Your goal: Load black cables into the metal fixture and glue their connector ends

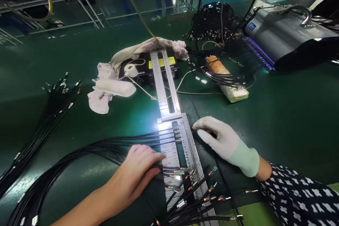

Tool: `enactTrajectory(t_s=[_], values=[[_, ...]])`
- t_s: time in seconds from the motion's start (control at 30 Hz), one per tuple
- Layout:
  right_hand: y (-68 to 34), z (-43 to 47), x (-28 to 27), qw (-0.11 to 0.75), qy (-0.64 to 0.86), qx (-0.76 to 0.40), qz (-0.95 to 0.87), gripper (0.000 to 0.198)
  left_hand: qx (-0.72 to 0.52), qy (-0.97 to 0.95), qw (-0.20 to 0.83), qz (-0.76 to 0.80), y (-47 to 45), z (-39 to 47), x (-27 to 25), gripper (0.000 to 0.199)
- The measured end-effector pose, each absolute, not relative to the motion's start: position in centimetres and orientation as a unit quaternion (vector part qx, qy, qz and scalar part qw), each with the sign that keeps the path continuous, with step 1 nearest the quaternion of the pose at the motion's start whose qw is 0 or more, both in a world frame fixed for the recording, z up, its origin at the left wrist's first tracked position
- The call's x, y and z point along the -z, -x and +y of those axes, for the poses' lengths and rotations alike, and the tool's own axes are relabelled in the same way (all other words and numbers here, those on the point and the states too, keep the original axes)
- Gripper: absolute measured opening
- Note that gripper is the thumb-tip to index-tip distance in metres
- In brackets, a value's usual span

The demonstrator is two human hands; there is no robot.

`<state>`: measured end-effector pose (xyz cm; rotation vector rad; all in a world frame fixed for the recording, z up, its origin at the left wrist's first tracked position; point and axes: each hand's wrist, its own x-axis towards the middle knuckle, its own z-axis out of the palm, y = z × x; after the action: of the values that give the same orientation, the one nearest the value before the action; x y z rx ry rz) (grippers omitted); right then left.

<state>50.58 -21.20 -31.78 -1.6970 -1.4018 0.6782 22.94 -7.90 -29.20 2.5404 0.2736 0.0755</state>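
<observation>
Fingers (158, 156) of the left hand (134, 170), nearer than the right hand (224, 138), curl just left of rightward-pointing cable ends (176, 177) at lower centre, either grip unclear from here.

Ahead of me runs the fixture (193, 152), cables (106, 143) lying across it, my left hand (137, 173) over its left edge, my right hand (224, 137) beside its right. At its far end sits the box (143, 77), cloth (140, 48) along the top; another bundle (53, 113) lies left, a machine (286, 35) back right.
</observation>
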Motion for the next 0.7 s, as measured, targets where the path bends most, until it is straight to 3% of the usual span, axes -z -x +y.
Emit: enactTrajectory(t_s=[0.1,0.2,0.43,0.7], values=[[-50.6,-21.2,31.6,0.407,0.672,-0.271,-0.556,0.013,-0.004,-0.925,0.358,0.128,-22.9,-8.3,28.9,0.017],[-50.6,-21.2,31.5,0.409,0.673,-0.271,-0.554,0.014,-0.052,-0.913,0.373,0.155,-23.2,-8.2,29.1,0.014],[-50.6,-21.2,31.6,0.407,0.671,-0.276,-0.555,0.014,-0.13,-0.934,0.294,0.155,-24.1,-7.2,29.1,0.016],[-50.5,-21.2,31.4,0.405,0.669,-0.278,-0.558,0.014,-0.084,-0.957,0.253,0.11,-23.8,-6.1,28.6,0.021]])
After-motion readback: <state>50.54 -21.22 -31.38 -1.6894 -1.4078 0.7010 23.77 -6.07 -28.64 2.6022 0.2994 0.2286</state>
